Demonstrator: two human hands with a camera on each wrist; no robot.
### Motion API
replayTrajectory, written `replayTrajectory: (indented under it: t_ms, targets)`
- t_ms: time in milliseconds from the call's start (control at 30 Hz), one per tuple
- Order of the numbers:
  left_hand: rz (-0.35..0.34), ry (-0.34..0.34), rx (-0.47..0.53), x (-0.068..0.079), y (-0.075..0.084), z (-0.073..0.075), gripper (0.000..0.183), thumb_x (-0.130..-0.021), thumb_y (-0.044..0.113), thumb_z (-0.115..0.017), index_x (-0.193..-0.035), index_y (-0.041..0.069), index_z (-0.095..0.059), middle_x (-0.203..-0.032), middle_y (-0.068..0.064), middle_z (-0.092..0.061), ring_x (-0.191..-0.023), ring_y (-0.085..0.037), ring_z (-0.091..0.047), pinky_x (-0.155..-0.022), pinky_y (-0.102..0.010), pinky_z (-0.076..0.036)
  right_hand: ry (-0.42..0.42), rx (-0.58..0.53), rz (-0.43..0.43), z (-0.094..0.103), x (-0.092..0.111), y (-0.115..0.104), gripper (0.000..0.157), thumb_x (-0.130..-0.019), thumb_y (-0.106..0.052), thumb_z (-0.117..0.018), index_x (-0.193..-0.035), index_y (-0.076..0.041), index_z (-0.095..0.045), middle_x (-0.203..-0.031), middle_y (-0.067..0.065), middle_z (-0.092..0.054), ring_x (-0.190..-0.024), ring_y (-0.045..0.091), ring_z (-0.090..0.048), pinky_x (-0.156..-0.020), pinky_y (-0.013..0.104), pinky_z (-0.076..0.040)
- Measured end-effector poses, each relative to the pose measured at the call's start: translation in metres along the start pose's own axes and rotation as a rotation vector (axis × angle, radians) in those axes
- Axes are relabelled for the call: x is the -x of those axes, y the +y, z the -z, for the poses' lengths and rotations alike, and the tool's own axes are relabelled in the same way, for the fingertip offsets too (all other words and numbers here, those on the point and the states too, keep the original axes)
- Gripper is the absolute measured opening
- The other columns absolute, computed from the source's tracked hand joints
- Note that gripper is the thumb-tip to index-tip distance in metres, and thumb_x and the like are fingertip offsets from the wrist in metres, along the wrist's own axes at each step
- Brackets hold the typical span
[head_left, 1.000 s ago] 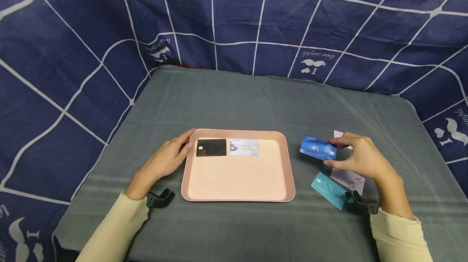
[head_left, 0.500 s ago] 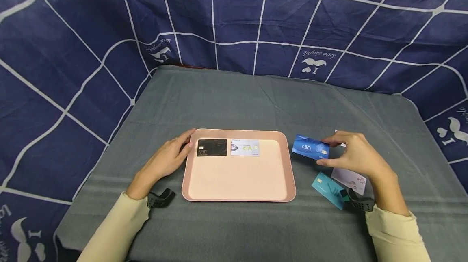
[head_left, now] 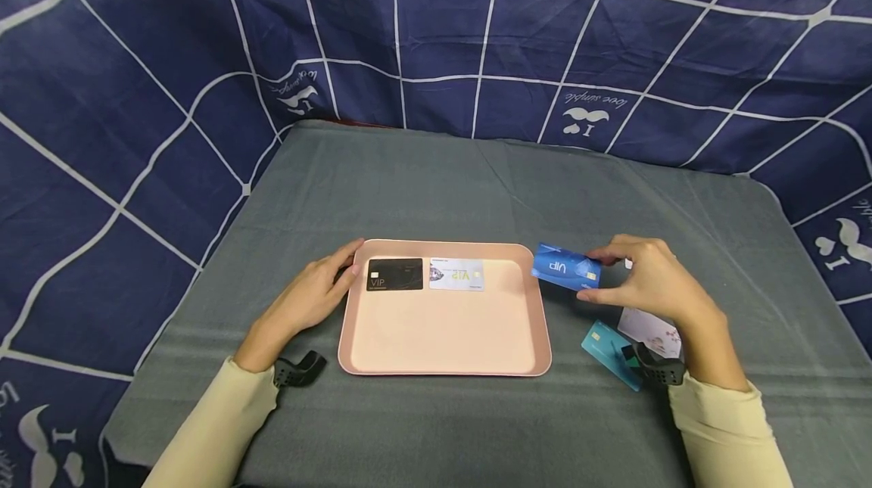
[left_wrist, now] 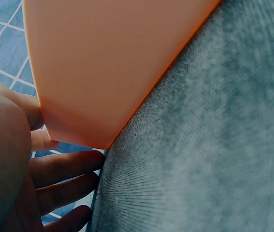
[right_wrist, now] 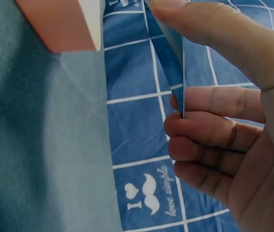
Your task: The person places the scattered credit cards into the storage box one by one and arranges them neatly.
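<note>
A blue VIP bank card (head_left: 565, 266) is pinched between the thumb and fingers of my right hand (head_left: 654, 280), raised just above the right rim of the pink tray (head_left: 443, 333). The right wrist view shows this blue card (right_wrist: 168, 63) edge-on, with the tray wall (right_wrist: 66, 24) beyond. Inside the tray, a black VIP card (head_left: 395, 275) and a silver-white VIP card (head_left: 456, 275) lie side by side along the far edge. My left hand (head_left: 309, 287) rests at the tray's far left corner, its thumb and fairly straight fingers (left_wrist: 66, 167) touching the rim.
A teal card (head_left: 609, 352) and a pale flowered card (head_left: 650, 331) lie on the grey cloth (head_left: 436, 435) below my right hand. Another pale card (head_left: 628, 264) is mostly hidden behind that hand. Blue gridded fabric (head_left: 436, 34) hangs behind the table.
My right hand has carried the blue card leftward, from over the cloth to the tray's right rim. My left hand and the tray stay in place.
</note>
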State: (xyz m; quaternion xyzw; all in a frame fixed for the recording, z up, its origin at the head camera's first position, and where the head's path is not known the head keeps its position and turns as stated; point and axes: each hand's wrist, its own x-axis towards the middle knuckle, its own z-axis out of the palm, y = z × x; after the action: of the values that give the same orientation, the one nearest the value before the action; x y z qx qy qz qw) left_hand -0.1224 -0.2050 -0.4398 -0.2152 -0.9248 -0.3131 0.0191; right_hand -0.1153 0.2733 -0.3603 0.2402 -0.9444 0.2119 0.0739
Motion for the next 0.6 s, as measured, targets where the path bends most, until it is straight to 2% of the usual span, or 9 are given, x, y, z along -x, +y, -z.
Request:
replayTrajectory:
  t_ms: [100, 167, 233, 333, 600]
  targets:
    - [0.001, 0.001, -0.002, 0.000, 0.000, 0.000, 0.046, -0.105, 0.017, -0.050, -0.148, 0.001, -0.042, -0.132, -0.029, -0.056, -0.121, -0.042, -0.056, -0.098, -0.057, -0.043, -0.010, -0.007, -0.002, 0.000, -0.004, -0.005, 0.050, -0.059, -0.033, -0.097, -0.096, -0.006, -0.078, -0.084, -0.003, -0.066, -0.077, 0.020, -0.064, -0.070, 0.042, -0.047]
    - [0.001, 0.002, -0.001, 0.001, 0.000, 0.000, 0.046, -0.105, 0.017, -0.050, -0.148, 0.001, -0.042, -0.132, -0.029, -0.057, -0.121, -0.042, -0.056, -0.098, -0.057, -0.043, -0.006, -0.013, 0.012, -0.002, -0.007, -0.007, 0.050, -0.058, -0.032, -0.097, -0.094, -0.005, -0.078, -0.083, -0.003, -0.066, -0.076, 0.020, -0.064, -0.069, 0.039, -0.048]
    - [0.000, 0.002, 0.000, 0.001, 0.001, 0.000, 0.046, -0.105, 0.017, -0.050, -0.148, 0.001, -0.042, -0.132, -0.029, -0.056, -0.121, -0.042, -0.056, -0.098, -0.057, -0.043, 0.004, -0.018, 0.037, -0.003, -0.009, -0.008, 0.049, -0.057, -0.031, -0.097, -0.093, -0.005, -0.078, -0.082, -0.004, -0.065, -0.074, 0.018, -0.063, -0.060, 0.033, -0.050]
    - [-0.002, 0.003, 0.002, 0.001, 0.000, 0.000, 0.046, -0.105, 0.016, -0.050, -0.148, 0.000, -0.042, -0.133, -0.029, -0.056, -0.121, -0.042, -0.055, -0.098, -0.056, -0.043, 0.012, -0.023, 0.060, -0.004, -0.012, -0.010, 0.049, -0.056, -0.031, -0.097, -0.093, -0.005, -0.078, -0.080, -0.004, -0.064, -0.073, 0.016, -0.061, -0.058, 0.029, -0.048]
    - [-0.008, 0.001, 0.005, 0.001, 0.000, 0.000, 0.046, -0.105, 0.016, -0.049, -0.148, 0.000, -0.042, -0.133, -0.029, -0.056, -0.121, -0.042, -0.055, -0.099, -0.056, -0.043, 0.018, -0.049, 0.116, -0.007, -0.021, -0.018, 0.047, -0.057, -0.030, -0.096, -0.092, -0.005, -0.078, -0.077, -0.004, -0.062, -0.071, 0.015, -0.059, -0.057, 0.029, -0.047]
